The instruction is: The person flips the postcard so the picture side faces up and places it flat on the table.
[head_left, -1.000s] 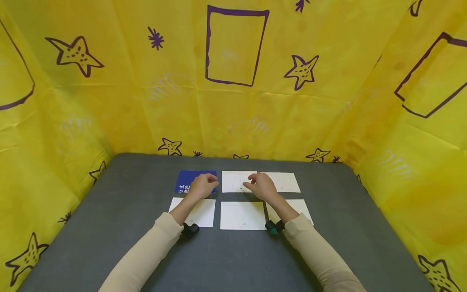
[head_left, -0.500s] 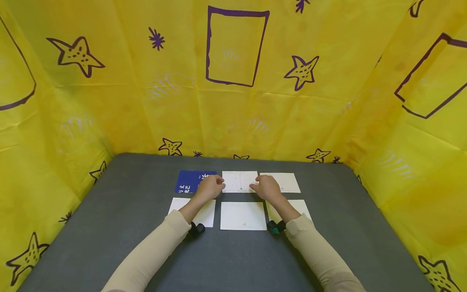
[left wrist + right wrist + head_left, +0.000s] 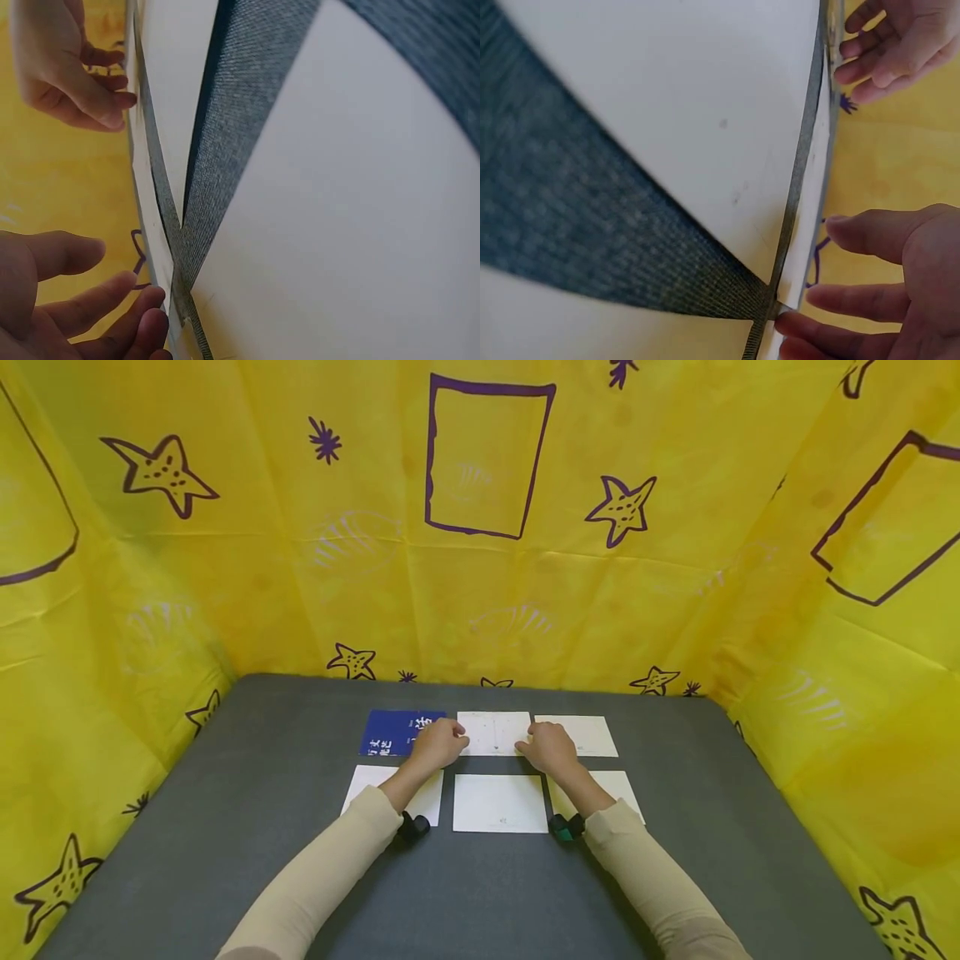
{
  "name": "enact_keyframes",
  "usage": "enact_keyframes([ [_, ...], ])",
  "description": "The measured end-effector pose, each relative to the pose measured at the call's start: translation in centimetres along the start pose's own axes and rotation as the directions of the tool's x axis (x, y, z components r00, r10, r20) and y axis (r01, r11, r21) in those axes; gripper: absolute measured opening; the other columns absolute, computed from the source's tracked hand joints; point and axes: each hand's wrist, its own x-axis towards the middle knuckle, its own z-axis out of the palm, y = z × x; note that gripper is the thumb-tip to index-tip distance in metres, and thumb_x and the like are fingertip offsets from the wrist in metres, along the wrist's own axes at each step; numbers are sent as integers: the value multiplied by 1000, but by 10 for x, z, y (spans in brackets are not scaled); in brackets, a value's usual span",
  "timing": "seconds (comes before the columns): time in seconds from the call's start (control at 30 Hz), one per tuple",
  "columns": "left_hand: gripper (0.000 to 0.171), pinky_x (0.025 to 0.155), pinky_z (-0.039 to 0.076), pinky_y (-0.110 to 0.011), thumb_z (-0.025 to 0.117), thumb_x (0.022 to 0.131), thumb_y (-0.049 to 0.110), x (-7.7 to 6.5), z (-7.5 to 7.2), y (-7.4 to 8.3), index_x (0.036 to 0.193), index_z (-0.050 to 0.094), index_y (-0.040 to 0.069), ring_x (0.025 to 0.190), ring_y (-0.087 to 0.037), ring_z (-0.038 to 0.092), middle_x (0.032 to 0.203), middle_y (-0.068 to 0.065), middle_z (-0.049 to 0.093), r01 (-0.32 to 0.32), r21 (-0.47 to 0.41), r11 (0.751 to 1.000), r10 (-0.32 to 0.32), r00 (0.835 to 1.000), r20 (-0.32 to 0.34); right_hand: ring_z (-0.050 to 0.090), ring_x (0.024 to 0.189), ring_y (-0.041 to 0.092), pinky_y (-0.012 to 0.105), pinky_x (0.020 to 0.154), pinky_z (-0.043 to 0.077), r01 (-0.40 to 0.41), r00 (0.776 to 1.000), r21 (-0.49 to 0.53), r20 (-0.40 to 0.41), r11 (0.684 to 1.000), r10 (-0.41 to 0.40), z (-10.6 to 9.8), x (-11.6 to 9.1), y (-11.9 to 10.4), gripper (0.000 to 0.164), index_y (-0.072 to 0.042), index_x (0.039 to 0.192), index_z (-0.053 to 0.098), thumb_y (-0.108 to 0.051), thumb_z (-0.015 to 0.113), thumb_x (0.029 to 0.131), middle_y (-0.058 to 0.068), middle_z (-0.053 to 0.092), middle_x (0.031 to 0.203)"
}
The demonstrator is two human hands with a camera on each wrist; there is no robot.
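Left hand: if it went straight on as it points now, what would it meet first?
Likely the far middle white card; if the left hand passes above it, the right hand. Height is unclear.

We have both arms stretched out from near to far, our left arm (image 3: 318,877) and our right arm (image 3: 658,877) leaning in toward the middle. Our sleeves (image 3: 378,814) stop before our wrists (image 3: 411,770). Our left hand (image 3: 437,743) and our right hand (image 3: 551,747) face each other with a space between them. Our fingers (image 3: 90,304) are loose and a bit bent, and on each hand the thumb (image 3: 870,232) stands apart.
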Motion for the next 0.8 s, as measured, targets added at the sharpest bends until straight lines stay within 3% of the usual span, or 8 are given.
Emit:
enact_keyframes([
  [0.23, 28, 83, 50, -44, 64, 87, 19, 0, 2, 1, 109, 72, 5, 99, -31, 66, 105, -11, 74, -2, 29, 1000, 2, 1000, -11, 66, 98, 34, 41, 74, 54, 11, 1000, 4, 0, 1000, -11, 1, 2, -2, 35, -3, 109, 71, -31, 69, 88, 15, 72, 106],
  [0.47, 24, 84, 50, -45, 65, 87, 19, 0, 3, 2, 104, 74, 4, 99, -32, 66, 105, -11, 74, 10, 32, 999, -10, 1000, -2, 62, 76, 27, 33, 52, 46, -28, 1000, -33, 10, 999, 28, -1, 1, -4, 26, -7, 76, 63, -31, 68, 87, 10, 65, 78],
  [0.8, 27, 87, 49, -46, 63, 86, 20, 0, 2, 4, 108, 73, 7, 105, -33, 65, 111, -10, 73, 34, 29, 999, -34, 999, -23, 60, 72, 26, 29, 51, 37, 8, 1000, 6, -5, 1000, -8, 2, 2, -5, 24, -8, 72, 60, -26, 70, 85, 8, 62, 73],
])
